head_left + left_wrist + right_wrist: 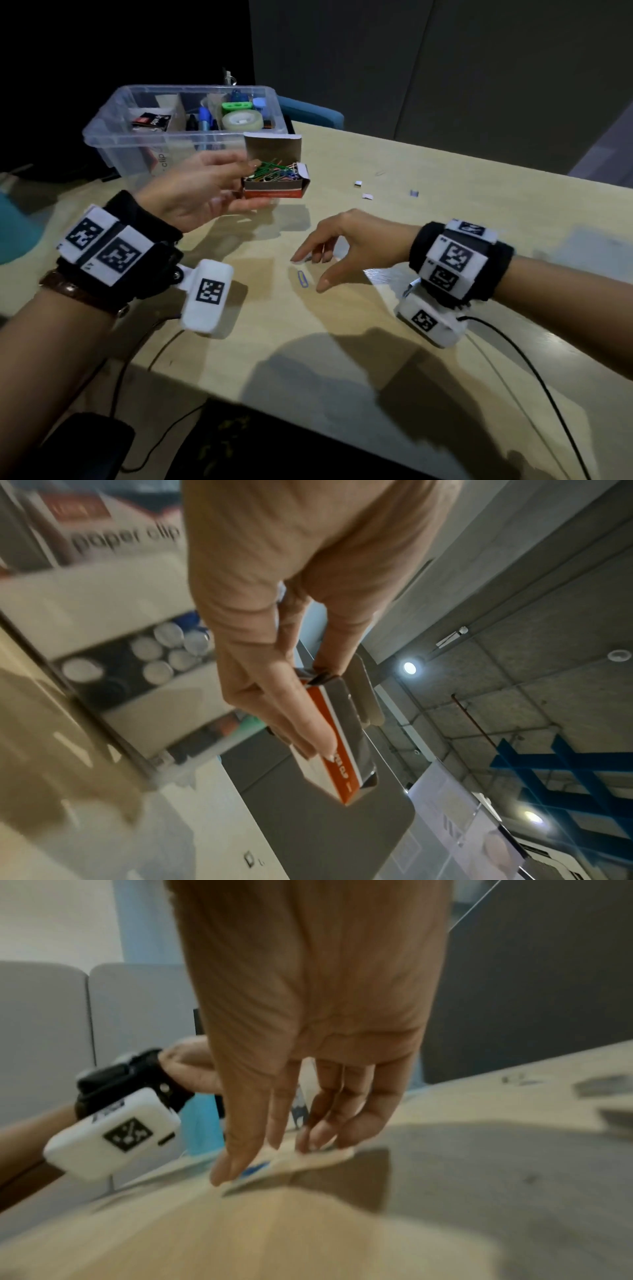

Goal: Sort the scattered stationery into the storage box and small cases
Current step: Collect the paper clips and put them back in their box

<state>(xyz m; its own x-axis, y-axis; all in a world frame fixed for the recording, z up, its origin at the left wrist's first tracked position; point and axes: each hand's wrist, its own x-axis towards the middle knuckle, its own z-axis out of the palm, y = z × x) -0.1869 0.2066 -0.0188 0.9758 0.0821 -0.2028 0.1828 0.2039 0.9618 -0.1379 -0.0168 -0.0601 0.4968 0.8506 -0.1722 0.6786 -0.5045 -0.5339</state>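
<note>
While the left hand [191, 195] holds the small paper-clip box [275, 180] raised off the table [445, 219], flap up — presumably so clips drop straight in — the right hand [346, 246] hovers empty, thumb and forefinger parted over the blue paper clip [302, 278]. Clear storage box [113, 113] sits behind.

Blue paper clip [302, 278] flat on table; open clip box [275, 178] full, held up.

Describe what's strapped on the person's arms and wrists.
Both wrists wear black bands with white square-code tags, and a white tagged camera box hangs under each. A brown watch strap sits on the left forearm. Black cables trail from the wrists; forearms are unsleeved.
</note>
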